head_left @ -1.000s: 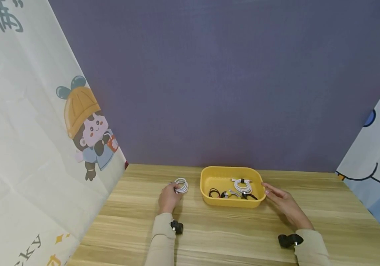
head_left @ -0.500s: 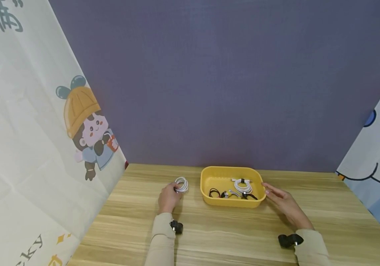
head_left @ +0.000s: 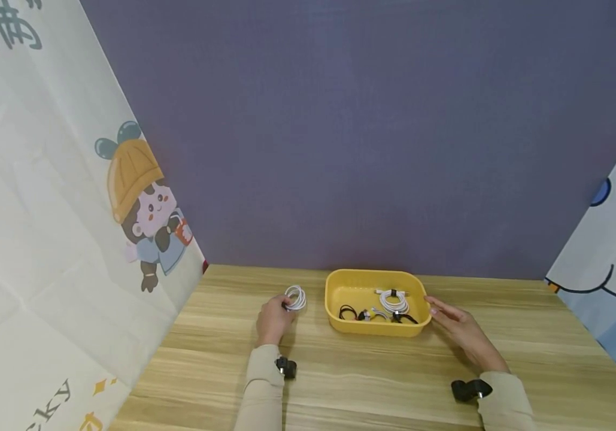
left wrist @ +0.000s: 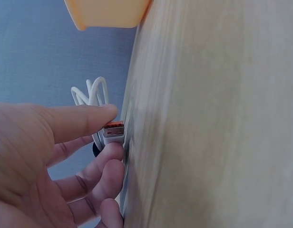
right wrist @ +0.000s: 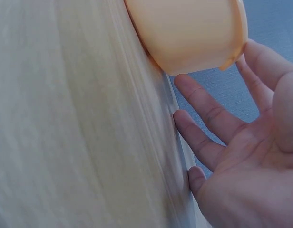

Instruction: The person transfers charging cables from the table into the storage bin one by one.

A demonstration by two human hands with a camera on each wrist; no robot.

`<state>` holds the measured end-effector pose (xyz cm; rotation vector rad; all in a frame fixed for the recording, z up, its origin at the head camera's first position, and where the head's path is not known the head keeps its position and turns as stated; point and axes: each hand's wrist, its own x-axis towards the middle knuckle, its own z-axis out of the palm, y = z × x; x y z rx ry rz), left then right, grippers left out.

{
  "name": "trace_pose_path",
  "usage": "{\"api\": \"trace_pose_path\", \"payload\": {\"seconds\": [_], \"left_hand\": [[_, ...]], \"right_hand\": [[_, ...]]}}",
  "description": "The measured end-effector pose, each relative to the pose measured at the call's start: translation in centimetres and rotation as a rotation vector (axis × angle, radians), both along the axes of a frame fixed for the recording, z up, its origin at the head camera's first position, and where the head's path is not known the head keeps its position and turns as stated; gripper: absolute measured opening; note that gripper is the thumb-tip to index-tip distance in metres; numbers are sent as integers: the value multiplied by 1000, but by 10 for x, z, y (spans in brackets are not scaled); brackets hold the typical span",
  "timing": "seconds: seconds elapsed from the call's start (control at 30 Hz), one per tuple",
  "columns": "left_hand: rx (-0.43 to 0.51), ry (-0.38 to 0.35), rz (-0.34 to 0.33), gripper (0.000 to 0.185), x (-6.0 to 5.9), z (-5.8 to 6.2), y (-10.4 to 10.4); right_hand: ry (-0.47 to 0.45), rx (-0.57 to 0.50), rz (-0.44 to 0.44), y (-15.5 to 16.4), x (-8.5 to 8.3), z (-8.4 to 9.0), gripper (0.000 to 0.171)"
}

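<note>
My left hand (head_left: 274, 320) pinches a coiled white USB cable (head_left: 298, 297) between thumb and fingers, left of a yellow basket (head_left: 378, 328). In the left wrist view the cable's USB plug (left wrist: 114, 129) with an orange inside pokes out between thumb and fingers, and white loops (left wrist: 94, 92) rise behind it. Fingers of my right hand (head_left: 464, 334) touch the basket's right end; in the right wrist view they are spread loosely by its wall (right wrist: 194, 38). Inside the basket lie another coiled white cable (head_left: 394, 304), a thin black cable (head_left: 348, 309) and some small connectors (head_left: 368, 315).
The wooden tabletop (head_left: 372, 383) spreads around the basket. A purple-grey panel (head_left: 361, 149) stands at the back edge. Printed sheets hang at the left (head_left: 44, 239) and right (head_left: 609, 257).
In the left hand, the coil's loops have tipped slightly up and to the right. The right hand and the basket stay where they were.
</note>
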<state>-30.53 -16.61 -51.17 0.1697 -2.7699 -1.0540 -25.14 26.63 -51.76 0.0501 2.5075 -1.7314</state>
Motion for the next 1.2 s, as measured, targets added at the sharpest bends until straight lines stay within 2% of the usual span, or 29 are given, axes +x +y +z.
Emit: {"api": "trace_pose_path", "payload": {"seconds": [0.43,0.83,1.2], "left_hand": [[-10,21,7,17,0,0,1],[18,36,-3,14,0,5,4],[31,54,-1,12,-1,4,7]], "right_hand": [[-10,-7,2,0,-1,0,68],[-6,-2,2,1,-2,-1,68],[-10,-1,2,2,-2,-2,69]]}}
